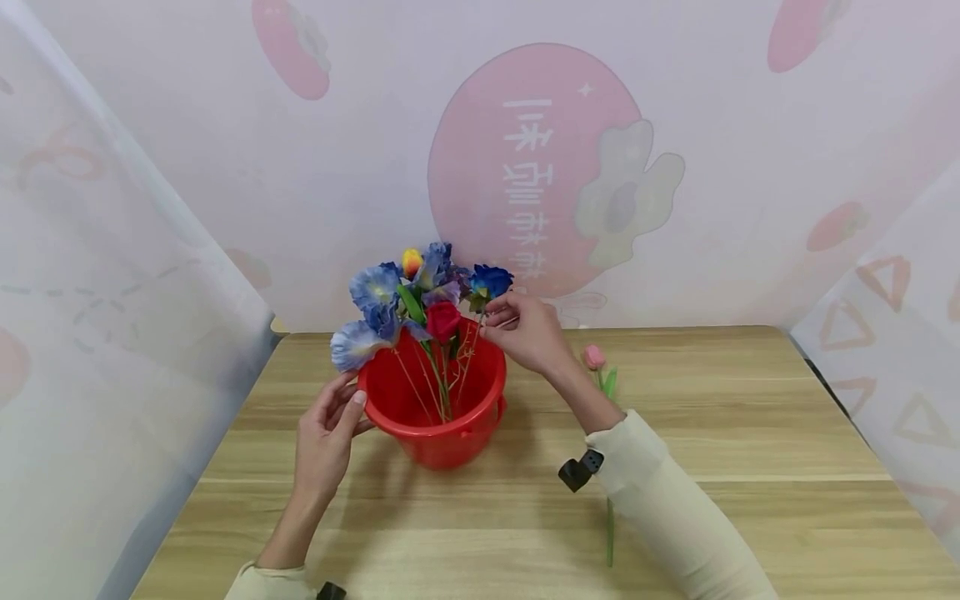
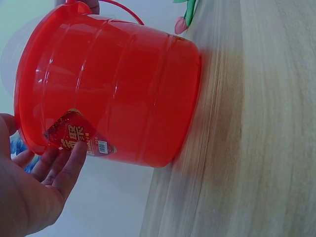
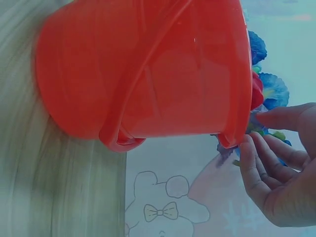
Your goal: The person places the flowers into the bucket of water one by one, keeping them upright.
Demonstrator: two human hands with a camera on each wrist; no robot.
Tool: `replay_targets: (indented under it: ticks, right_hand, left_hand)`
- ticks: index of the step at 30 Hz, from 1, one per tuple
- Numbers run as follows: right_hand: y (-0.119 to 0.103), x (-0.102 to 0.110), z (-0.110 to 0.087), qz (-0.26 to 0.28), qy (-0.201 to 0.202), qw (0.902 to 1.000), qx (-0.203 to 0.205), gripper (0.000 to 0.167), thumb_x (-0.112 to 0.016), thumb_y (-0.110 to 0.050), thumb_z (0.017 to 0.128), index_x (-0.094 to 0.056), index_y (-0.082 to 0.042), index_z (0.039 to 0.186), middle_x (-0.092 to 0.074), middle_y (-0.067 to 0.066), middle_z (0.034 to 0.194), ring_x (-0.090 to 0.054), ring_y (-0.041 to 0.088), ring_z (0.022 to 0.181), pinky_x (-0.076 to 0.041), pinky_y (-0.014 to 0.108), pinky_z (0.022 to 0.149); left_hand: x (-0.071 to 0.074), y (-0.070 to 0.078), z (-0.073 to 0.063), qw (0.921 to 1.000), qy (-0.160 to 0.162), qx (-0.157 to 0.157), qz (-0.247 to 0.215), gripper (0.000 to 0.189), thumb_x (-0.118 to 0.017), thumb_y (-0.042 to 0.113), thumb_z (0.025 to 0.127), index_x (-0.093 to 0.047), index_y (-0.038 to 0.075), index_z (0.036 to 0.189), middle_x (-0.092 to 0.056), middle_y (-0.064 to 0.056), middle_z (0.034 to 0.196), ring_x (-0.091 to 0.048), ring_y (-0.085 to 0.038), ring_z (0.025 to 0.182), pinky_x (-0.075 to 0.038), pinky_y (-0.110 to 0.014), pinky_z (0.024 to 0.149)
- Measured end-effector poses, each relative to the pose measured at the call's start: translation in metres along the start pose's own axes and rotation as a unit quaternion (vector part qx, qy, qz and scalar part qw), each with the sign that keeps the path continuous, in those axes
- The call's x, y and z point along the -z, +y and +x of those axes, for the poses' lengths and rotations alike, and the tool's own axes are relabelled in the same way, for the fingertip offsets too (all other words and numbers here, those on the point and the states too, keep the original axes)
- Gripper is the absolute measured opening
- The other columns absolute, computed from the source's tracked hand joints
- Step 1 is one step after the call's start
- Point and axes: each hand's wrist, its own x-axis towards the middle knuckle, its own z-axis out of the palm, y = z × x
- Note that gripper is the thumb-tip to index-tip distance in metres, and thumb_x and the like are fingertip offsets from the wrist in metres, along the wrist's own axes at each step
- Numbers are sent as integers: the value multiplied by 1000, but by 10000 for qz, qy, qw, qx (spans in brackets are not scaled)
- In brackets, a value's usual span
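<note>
A red plastic bucket (image 1: pixel 450 446) stands upright with artificial flowers in it. Several blue irises (image 1: pixel 375 287), a red rose (image 1: pixel 442 320) and a yellow-orange tulip (image 1: pixel 412 262) rise above its rim. At the bucket's left side, my left hand (image 1: pixel 326 433) grips the rim, thumb at the top edge and fingers along the outer wall, beside a printed label (image 2: pixel 79 136). My right hand (image 1: pixel 528 332) is over the right part of the rim and pinches the stem of a blue rose (image 1: pixel 491 281) just under its bloom. The lower stem is partly hidden among the others.
On the wooden table (image 1: pixel 735 417) a pink tulip (image 1: pixel 594 357) lies right of the bucket, its stem partly hidden under my right forearm. A patterned curtain (image 1: pixel 360 167) hangs behind the table. The bucket's handle (image 3: pixel 143 59) hangs down along its side.
</note>
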Motion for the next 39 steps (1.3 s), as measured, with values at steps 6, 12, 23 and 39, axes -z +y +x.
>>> replay_targets:
  ticks: [6,12,23,39]
  right_hand:
    - [2,9,-9,84,88,9999,43,34,-76,-16,96,-73,-3,127,-81,14,114,-79,31,103,-67,42,94]
    - [7,21,-20,178,299,9994,55,34,-78,-15,96,-74,-4,127,-81,15,113,-78,31,102,-67,43,92]
    - [26,51,-42,744,567,9945,-477,35,-79,-16,97,-72,-6,130,-78,18,117,-77,26,99,-66,26,74]
    - [76,78,-80,1248,596,9822,-1273,45,-74,-16,101,-63,3,140,-71,23,126,-74,5,91,-67,27,80]
  left_hand:
    - [0,0,0,10000,15,7,19,45,-65,15,108,-58,1,151,-71,-8,131,-78,-12,106,-68,-26,80]
    - [0,-1,0,10000,-24,-54,13,45,-65,15,108,-57,1,151,-71,-6,131,-78,-13,106,-68,-27,80]
    - [1,-3,-1,10000,-17,-66,65,45,-65,15,109,-58,2,151,-70,-14,134,-79,-14,106,-68,-26,80]
    - [0,-2,0,9999,-21,-75,-90,45,-64,14,109,-57,0,151,-72,-2,129,-78,-11,106,-67,-25,80]
